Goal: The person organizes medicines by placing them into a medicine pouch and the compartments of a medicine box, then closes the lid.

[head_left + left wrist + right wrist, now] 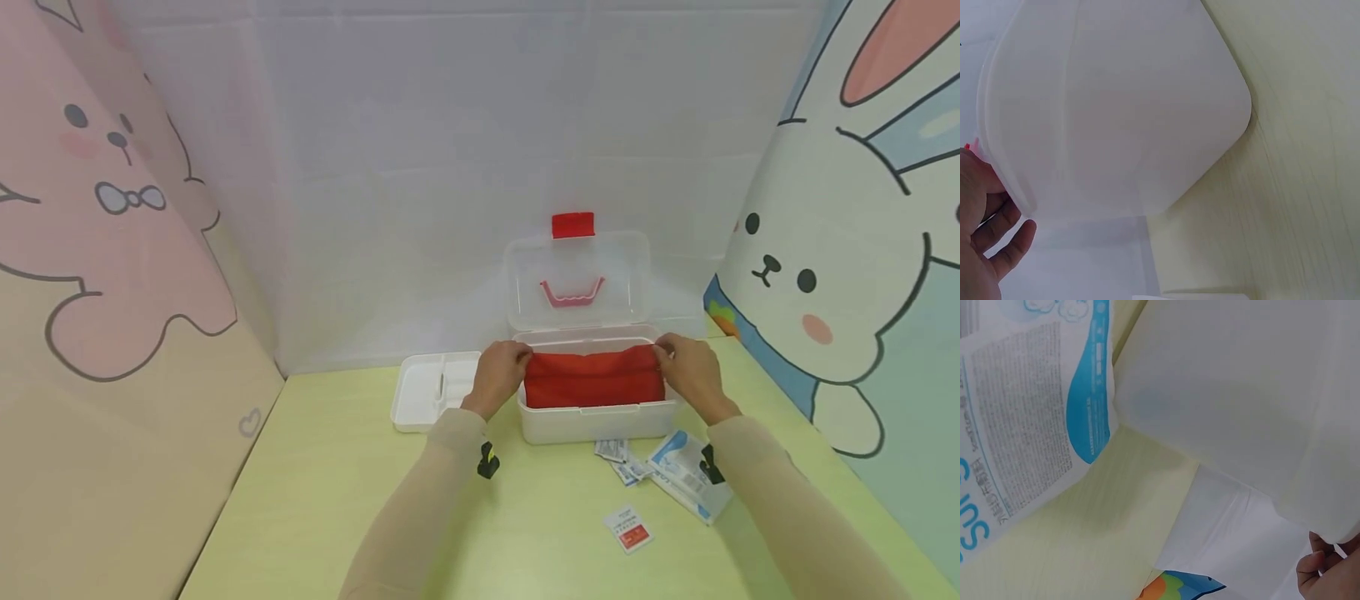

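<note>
A white plastic box stands open on the yellow-green table, its clear lid with a red latch tipped back. A red cloth fills the box. My left hand grips the cloth's left end and my right hand grips its right end, both at the box's rim. The left wrist view shows the box's white wall with my fingers beside it. The right wrist view shows the box's underside and a fingertip at the corner.
A white divided tray lies left of the box. In front of the box lie small sachets, a blue-and-white packet and a small red-and-white sachet. Cartoon-printed walls close in the left, back and right.
</note>
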Motion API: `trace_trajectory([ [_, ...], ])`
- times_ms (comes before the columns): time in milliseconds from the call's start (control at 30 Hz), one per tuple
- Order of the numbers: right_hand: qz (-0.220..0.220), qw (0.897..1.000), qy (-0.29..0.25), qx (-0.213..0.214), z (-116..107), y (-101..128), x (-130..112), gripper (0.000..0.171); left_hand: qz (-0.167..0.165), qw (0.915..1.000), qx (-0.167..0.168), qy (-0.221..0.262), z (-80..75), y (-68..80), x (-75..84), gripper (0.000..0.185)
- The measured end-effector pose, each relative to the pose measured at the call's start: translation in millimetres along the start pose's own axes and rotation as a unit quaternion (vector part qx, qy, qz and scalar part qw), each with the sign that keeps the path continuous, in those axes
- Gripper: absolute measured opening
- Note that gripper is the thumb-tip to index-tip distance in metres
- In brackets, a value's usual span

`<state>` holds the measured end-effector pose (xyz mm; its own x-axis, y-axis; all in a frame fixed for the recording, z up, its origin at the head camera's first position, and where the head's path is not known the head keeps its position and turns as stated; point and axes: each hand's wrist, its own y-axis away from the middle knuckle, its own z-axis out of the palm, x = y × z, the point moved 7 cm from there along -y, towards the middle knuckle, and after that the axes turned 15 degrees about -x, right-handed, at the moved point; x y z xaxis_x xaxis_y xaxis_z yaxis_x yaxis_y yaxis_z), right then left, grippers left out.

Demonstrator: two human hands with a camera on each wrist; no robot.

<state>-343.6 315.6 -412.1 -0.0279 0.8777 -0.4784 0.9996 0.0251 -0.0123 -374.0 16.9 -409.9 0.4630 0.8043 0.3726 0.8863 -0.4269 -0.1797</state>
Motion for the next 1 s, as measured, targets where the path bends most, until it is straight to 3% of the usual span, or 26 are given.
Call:
trace_trajectory([
  [433, 0.003, 0.999, 0.034, 0.013, 4, -9, 1, 0.03, -0.018, 0.9938, -0.017, -0.108, 7.9, -4.4, 3.1, 0.022],
  [767, 0.0, 1.0, 0.018, 0.014, 2, -5, -6, 0.032, -0.008, 0.9972, 0.021, -0.071, 1.1, 2.8, 1.6, 0.024],
  [1000, -0.023, 0.999, -0.002, 0.028, -7, 4, -24, 0.035, 0.001, 0.9975, 0.057, -0.042, -13.8, 13.8, -2.9, 0.029],
])
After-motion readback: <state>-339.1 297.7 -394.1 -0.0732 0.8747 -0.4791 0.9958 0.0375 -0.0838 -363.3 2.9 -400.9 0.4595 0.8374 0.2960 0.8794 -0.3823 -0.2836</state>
